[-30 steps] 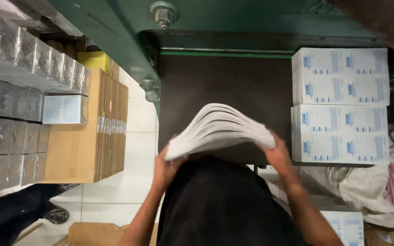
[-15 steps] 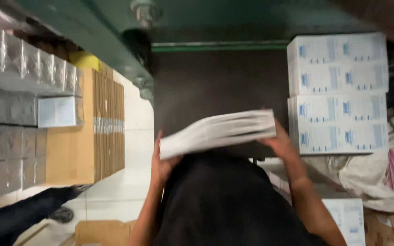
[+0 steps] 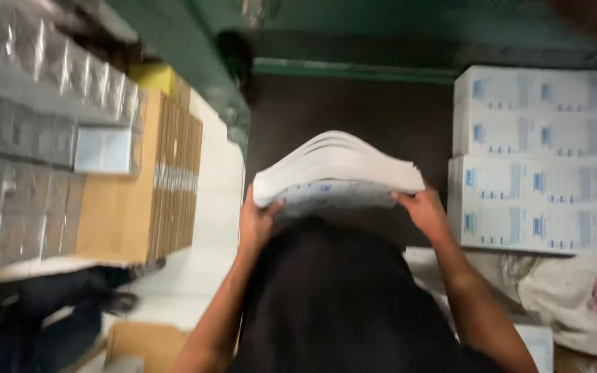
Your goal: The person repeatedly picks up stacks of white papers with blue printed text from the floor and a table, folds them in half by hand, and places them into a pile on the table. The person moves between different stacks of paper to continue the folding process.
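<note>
Two hands clamp one stack of white sheets (image 3: 336, 173): left hand (image 3: 257, 222) on its left end, right hand (image 3: 423, 211) on its right end, stack bowed upward in front of the chest above a dark table (image 3: 354, 110). Right of it, white boxes (image 3: 528, 159) sit stacked; left, flat brown cardboard (image 3: 139, 186) beside wrapped grey packs (image 3: 29, 131).

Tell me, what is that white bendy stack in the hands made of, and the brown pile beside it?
The white stack looks like paper or thin card: its flat sheets sag at the ends. The brown pile looks like matte cardboard, with layered edges showing. Blur leaves both uncertain.
</note>
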